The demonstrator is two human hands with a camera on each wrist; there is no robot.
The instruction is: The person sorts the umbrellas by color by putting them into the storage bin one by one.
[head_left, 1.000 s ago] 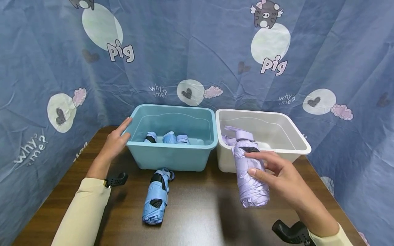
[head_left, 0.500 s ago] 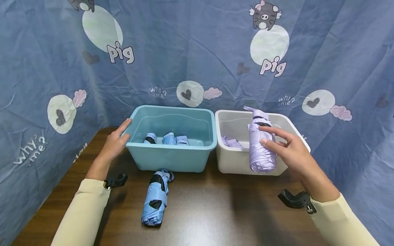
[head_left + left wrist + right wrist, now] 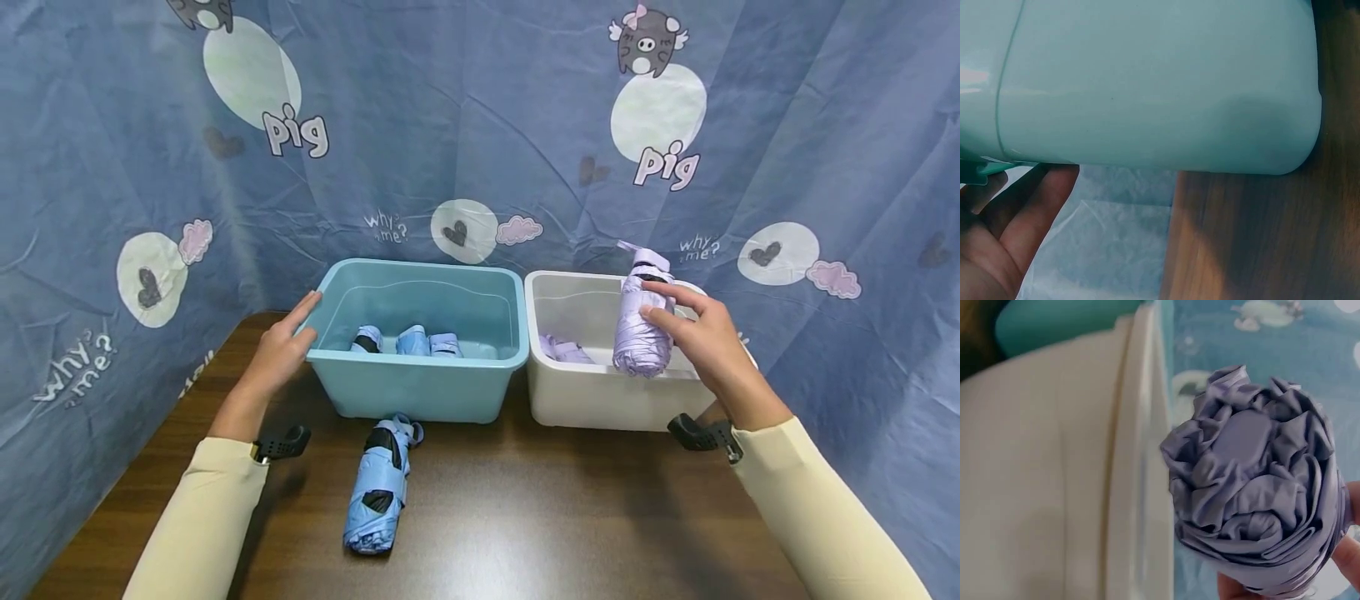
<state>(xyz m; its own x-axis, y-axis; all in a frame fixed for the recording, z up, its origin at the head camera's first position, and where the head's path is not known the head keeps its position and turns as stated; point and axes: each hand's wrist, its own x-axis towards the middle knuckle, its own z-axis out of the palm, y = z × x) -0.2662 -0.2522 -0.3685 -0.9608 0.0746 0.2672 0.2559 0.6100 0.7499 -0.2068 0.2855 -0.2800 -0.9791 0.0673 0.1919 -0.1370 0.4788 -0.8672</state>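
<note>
My right hand (image 3: 705, 329) pinches a lilac folding umbrella (image 3: 643, 329), furled, with thumb and fingers at its side. The umbrella leans slightly over the white bin (image 3: 600, 400), its strap end up and away from me. In the right wrist view its crumpled fabric end (image 3: 1254, 487) faces the camera beside the bin's rim. Another lilac umbrella (image 3: 566, 350) lies inside that bin. My left hand (image 3: 276, 350) rests at the left rim of the teal bin (image 3: 420, 387), fingers extended along it; the left wrist view shows the fingers (image 3: 1038, 206) against its side.
Several blue folded umbrellas (image 3: 412, 340) lie in the teal bin. A further blue umbrella (image 3: 378, 487) with black patches lies on the wooden table (image 3: 525, 508) in front of it. A blue printed cloth (image 3: 480, 125) hangs right behind the bins, which stand side by side.
My right hand has carried the lilac umbrella away from me and a little right, from in front of the white bin to over it. The left hand has stayed put.
</note>
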